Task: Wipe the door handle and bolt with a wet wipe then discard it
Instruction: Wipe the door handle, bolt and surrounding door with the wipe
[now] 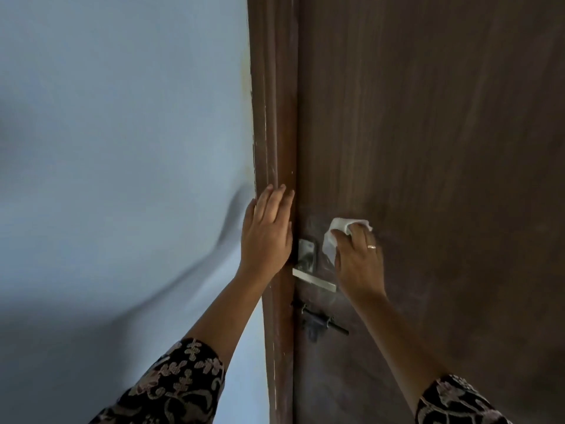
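Note:
A silver lever door handle on its metal plate sits on the brown wooden door. Below it is a dark sliding bolt. My right hand presses a crumpled white wet wipe against the door, just right of and above the handle plate. My left hand lies flat, fingers together and stretched upward, on the brown door frame to the left of the handle.
A pale blue wall fills the left half of the view. The door frame edge shows white scuffs. Both forearms wear dark floral sleeves.

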`<state>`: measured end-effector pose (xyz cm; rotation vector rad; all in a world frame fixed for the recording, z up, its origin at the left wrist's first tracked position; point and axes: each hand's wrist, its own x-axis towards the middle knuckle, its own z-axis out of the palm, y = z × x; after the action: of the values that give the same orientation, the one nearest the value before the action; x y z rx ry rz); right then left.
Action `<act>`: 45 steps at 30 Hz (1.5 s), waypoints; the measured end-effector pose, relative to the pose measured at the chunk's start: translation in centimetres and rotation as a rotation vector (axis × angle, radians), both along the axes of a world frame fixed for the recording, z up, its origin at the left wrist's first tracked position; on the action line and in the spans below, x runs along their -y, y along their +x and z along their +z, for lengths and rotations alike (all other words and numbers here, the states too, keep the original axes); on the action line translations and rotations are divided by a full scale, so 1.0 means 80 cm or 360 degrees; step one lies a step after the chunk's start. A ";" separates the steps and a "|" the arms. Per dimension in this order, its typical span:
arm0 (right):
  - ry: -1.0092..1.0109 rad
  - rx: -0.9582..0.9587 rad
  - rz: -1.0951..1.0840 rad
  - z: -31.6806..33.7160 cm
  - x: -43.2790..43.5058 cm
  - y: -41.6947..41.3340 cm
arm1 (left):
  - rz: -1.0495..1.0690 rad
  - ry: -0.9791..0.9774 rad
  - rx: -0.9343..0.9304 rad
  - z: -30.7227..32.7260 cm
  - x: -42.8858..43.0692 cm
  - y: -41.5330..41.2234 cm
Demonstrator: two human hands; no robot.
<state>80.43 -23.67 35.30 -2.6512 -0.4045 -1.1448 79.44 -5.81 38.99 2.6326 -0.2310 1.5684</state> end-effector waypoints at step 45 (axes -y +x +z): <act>-0.0590 -0.0314 0.0359 -0.040 -0.049 0.043 | 0.0202 0.0592 0.0295 -0.021 -0.021 0.103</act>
<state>83.86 -19.74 32.06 -2.8932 -0.9275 -0.7946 87.69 -4.11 37.28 2.8145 -0.4105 1.9880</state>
